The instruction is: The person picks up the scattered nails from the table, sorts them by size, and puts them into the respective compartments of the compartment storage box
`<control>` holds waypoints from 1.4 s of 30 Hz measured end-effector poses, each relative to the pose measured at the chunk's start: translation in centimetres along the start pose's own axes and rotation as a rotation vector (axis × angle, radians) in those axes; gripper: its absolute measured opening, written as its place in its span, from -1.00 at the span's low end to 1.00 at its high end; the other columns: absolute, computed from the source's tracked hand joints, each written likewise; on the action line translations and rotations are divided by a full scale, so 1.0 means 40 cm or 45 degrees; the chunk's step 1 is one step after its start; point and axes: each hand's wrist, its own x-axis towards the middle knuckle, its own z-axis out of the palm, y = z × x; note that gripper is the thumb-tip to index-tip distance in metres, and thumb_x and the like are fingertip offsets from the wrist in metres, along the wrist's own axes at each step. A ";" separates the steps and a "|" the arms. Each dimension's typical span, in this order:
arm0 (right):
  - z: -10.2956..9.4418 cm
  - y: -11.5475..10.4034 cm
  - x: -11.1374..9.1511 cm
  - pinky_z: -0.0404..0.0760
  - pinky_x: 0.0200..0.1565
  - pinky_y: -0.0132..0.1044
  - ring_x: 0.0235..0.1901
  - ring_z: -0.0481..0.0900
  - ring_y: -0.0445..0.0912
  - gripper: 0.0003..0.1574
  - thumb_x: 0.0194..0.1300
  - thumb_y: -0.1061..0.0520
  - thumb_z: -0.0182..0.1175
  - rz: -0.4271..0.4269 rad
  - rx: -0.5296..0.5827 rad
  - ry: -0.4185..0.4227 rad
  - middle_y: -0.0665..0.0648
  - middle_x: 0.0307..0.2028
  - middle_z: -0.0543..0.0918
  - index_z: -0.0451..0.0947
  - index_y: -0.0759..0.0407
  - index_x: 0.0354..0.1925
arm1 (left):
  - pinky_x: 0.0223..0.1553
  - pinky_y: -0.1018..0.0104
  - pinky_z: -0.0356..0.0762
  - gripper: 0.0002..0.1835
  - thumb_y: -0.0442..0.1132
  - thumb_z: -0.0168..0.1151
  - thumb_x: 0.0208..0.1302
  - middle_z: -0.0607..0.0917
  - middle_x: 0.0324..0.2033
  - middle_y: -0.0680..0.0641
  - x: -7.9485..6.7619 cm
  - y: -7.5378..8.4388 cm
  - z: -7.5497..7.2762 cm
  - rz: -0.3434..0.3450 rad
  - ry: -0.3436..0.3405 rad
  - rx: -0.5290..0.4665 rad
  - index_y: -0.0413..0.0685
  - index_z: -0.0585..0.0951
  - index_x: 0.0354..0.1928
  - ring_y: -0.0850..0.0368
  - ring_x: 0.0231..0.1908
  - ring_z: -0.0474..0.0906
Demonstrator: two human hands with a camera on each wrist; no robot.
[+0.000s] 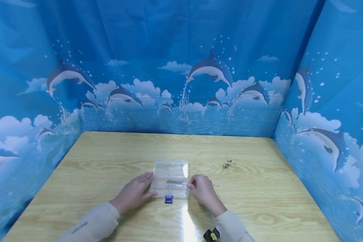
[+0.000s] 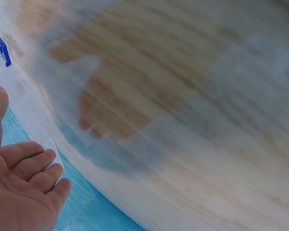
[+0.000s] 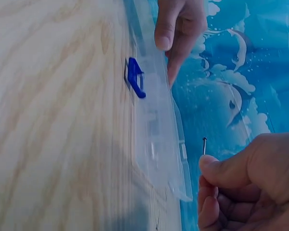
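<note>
Metallic grey and slim, the nail [image 3: 204,147] is pinched in the right hand [image 1: 203,191] at the right edge of the clear box [image 1: 170,176]; likely light, stiff and slippery, it is best gripped mid-shank. The box's left edge is touched by the spread left hand [image 1: 135,192].

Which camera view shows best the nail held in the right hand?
The right wrist view: the nail juts past the right hand, its head clearly visible. The head view gives only a thin line beside the hand; the left wrist view shows none of it.
</note>
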 end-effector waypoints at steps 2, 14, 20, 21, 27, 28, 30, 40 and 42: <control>0.007 -0.009 0.003 0.50 -0.51 -0.47 -0.59 0.42 -0.24 -0.83 0.12 0.35 0.29 0.002 0.020 -0.020 -0.04 -0.59 0.54 0.55 0.18 -0.54 | 0.31 -0.13 0.28 -0.26 0.11 0.24 0.23 0.41 0.28 -0.26 0.000 0.000 0.000 0.000 0.001 0.001 -0.32 0.41 0.25 -0.20 0.30 0.32; 0.047 -0.026 0.015 0.53 -0.52 -0.48 -0.59 0.45 -0.22 -0.88 0.09 0.39 0.26 0.041 0.052 -0.075 -0.01 -0.56 0.57 0.59 0.22 -0.49 | 0.29 -0.14 0.29 -0.27 0.09 0.25 0.23 0.43 0.26 -0.28 -0.003 -0.001 -0.001 0.026 0.023 -0.011 -0.35 0.42 0.24 -0.21 0.29 0.33; 0.059 -0.025 0.014 0.54 -0.49 -0.48 -0.57 0.45 -0.22 -0.89 0.11 0.37 0.28 0.029 0.048 -0.085 -0.01 -0.56 0.57 0.59 0.22 -0.49 | 0.29 -0.14 0.29 -0.27 0.08 0.27 0.22 0.42 0.26 -0.29 -0.003 0.000 0.001 0.024 0.030 -0.017 -0.35 0.42 0.24 -0.22 0.29 0.33; 0.061 -0.024 0.014 0.53 -0.48 -0.48 -0.57 0.45 -0.22 -0.88 0.10 0.37 0.29 0.017 0.032 -0.076 -0.01 -0.56 0.57 0.59 0.21 -0.50 | 0.30 -0.14 0.28 -0.27 0.09 0.26 0.22 0.42 0.27 -0.28 -0.003 0.001 0.002 0.018 0.025 -0.017 -0.35 0.41 0.24 -0.21 0.29 0.32; 0.067 -0.023 0.014 0.54 -0.44 -0.46 -0.56 0.45 -0.23 -0.86 0.07 0.37 0.32 -0.030 -0.047 -0.039 -0.02 -0.57 0.58 0.60 0.18 -0.52 | 0.31 -0.13 0.26 -0.26 0.11 0.25 0.23 0.41 0.28 -0.27 -0.003 0.002 0.002 -0.007 0.014 -0.007 -0.32 0.40 0.26 -0.20 0.30 0.31; 0.067 -0.025 0.014 0.54 -0.44 -0.45 -0.55 0.45 -0.23 -0.86 0.07 0.37 0.32 -0.032 -0.048 -0.036 -0.01 -0.57 0.59 0.60 0.19 -0.51 | 0.31 -0.13 0.26 -0.26 0.10 0.26 0.22 0.41 0.28 -0.27 -0.002 0.003 0.002 -0.005 0.018 -0.005 -0.32 0.41 0.26 -0.20 0.30 0.31; 0.067 -0.027 0.014 0.54 -0.44 -0.45 -0.55 0.46 -0.22 -0.87 0.07 0.37 0.31 -0.025 -0.045 -0.038 -0.01 -0.56 0.59 0.60 0.20 -0.51 | 0.31 -0.13 0.26 -0.26 0.10 0.26 0.22 0.41 0.28 -0.27 -0.002 0.002 0.001 -0.003 0.020 -0.004 -0.32 0.41 0.26 -0.20 0.30 0.32; 0.070 -0.018 0.011 0.54 -0.45 -0.49 -0.54 0.46 -0.24 -0.91 0.08 0.36 0.32 -0.059 -0.025 -0.022 0.01 -0.55 0.60 0.61 0.24 -0.48 | 0.32 -0.14 0.24 -0.26 0.09 0.25 0.24 0.39 0.29 -0.27 -0.003 0.001 0.002 -0.009 0.005 -0.017 -0.33 0.39 0.27 -0.20 0.31 0.30; 0.069 -0.015 0.011 0.54 -0.45 -0.50 -0.54 0.47 -0.25 -0.92 0.08 0.36 0.32 -0.068 -0.018 -0.019 0.01 -0.54 0.60 0.61 0.24 -0.47 | 0.32 -0.13 0.24 -0.26 0.09 0.25 0.24 0.39 0.29 -0.27 -0.003 0.002 0.002 -0.007 0.007 -0.017 -0.33 0.39 0.27 -0.19 0.31 0.30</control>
